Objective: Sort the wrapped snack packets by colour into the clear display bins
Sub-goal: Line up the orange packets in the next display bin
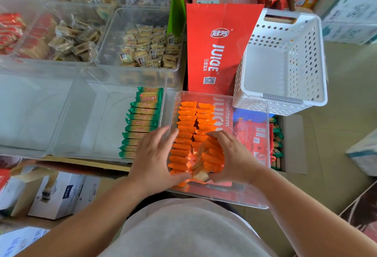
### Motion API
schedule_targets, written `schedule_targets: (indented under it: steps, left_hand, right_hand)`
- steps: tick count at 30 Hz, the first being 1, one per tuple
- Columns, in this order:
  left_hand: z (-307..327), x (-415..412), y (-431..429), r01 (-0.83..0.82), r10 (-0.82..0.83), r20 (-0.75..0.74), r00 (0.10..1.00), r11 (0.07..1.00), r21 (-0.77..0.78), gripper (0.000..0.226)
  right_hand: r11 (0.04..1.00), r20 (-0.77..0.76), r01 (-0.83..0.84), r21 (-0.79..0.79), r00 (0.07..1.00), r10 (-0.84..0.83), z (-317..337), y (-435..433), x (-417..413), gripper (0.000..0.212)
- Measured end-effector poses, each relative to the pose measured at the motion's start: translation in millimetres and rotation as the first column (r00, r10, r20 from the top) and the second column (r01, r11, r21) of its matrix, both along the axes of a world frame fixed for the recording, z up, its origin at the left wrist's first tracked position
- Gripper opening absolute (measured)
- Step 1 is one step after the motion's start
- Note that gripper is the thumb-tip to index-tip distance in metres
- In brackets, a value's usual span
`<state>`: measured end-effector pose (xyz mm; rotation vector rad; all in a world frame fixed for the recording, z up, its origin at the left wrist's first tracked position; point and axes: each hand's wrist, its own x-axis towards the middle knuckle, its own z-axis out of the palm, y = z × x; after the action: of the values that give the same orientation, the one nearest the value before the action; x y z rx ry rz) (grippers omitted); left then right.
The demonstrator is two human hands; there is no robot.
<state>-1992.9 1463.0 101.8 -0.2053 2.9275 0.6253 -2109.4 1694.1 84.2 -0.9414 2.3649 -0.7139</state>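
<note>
- Orange packets [186, 126] fill two rows down the left side of the clear bin [251, 114]; its right half lies open.
- Right grip [232, 154] curls round the second row's near packets.
- Left grip [155, 154], fingers straight, rests on the bin's left wall.
- Green packets [142, 122] line the right edge of the next bin [91, 114].

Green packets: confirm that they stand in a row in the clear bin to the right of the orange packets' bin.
Wrong side. In the head view the green packets stand in a row in the clear bin to the left of the orange packets' bin, not the right.
</note>
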Motion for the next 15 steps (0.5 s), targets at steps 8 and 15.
schedule_targets:
  steps: [8, 15]
  left_hand:
    - [42, -36, 22, 0.100, -0.161, 0.083, 0.983, 0.863, 0.495, 0.114]
    - [40, -32, -12, -0.053, -0.021, 0.192, 0.981, 0.926, 0.373, 0.117]
  right_hand:
    - [0.920, 0.149, 0.035, -0.391, 0.989, 0.026, 46, -19, 1, 0.096]
    - [0.837, 0.439, 0.484, -0.255, 0.829, -0.345, 6, -25, -12, 0.076]
